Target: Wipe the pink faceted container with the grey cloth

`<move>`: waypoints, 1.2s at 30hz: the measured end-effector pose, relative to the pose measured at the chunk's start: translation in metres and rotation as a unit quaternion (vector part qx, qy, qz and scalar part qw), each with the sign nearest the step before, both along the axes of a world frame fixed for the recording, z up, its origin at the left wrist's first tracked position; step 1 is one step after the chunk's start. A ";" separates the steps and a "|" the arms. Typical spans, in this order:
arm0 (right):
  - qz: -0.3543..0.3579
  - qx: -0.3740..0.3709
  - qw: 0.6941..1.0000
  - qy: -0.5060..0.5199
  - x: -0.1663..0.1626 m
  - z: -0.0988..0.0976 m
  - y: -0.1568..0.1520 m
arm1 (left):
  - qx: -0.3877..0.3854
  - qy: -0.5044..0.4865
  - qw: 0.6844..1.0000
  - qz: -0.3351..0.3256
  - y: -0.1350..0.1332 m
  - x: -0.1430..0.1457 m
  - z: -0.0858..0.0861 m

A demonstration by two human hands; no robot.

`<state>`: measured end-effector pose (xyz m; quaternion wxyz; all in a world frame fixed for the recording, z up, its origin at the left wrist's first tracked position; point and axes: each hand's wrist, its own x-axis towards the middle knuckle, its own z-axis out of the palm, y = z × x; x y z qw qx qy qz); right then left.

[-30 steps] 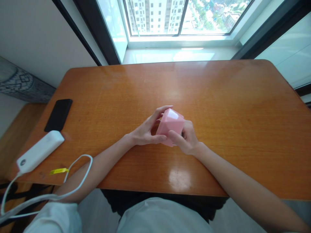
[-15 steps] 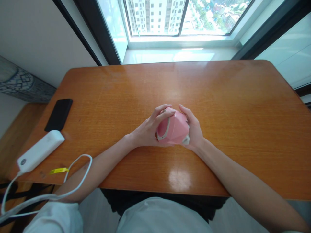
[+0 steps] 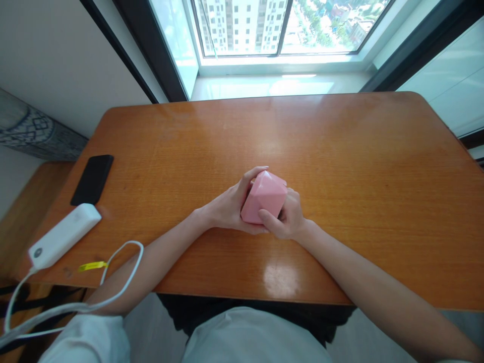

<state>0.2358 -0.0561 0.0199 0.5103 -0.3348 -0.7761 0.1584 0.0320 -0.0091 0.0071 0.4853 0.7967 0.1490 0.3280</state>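
Observation:
Both hands grip a pink faceted object [image 3: 265, 197] above the near middle of the wooden table [image 3: 181, 166]. Its smooth, angular face is turned up at me; I cannot tell exactly what kind of thing it is. My left hand [image 3: 235, 204] cups it from the left, one finger over its far edge and others beneath. My right hand [image 3: 289, 217] holds it from the right, with the thumb laid across the near face and the other fingers curled behind. The object's underside is hidden.
On the table's left side lie a black phone [image 3: 93, 179] and a white power bank [image 3: 65, 236]. A white cable [image 3: 124, 287] with a yellow tag [image 3: 93, 266] loops over my left forearm. Beyond the far edge is a window [image 3: 280, 30].
The pink object has been turned, so its white-edged opening and the whitish bit at its right no longer show. My right hand has shifted its hold, bringing the thumb to the near face.

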 end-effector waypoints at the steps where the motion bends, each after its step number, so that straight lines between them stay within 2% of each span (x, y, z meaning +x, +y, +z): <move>1: -0.005 -0.002 1.000 0.001 0.000 -0.002 0.000 | 0.003 0.003 1.000 0.001 0.000 0.000 0.000; 12: 0.006 -0.002 0.999 0.034 -0.003 0.000 0.000 | -0.001 0.002 1.000 -0.003 0.000 -0.001 -0.002; 21: 0.003 -0.067 0.998 0.022 -0.004 0.005 -0.001 | 0.010 0.004 1.000 -0.008 0.003 -0.001 -0.006; 30: 0.013 -0.021 0.999 0.041 -0.005 0.009 0.001 | 0.010 0.007 1.000 -0.002 0.002 0.000 -0.007; 36: 0.011 -0.021 0.999 0.039 -0.006 0.011 0.001 | 0.012 0.006 1.000 -0.001 0.002 0.000 -0.007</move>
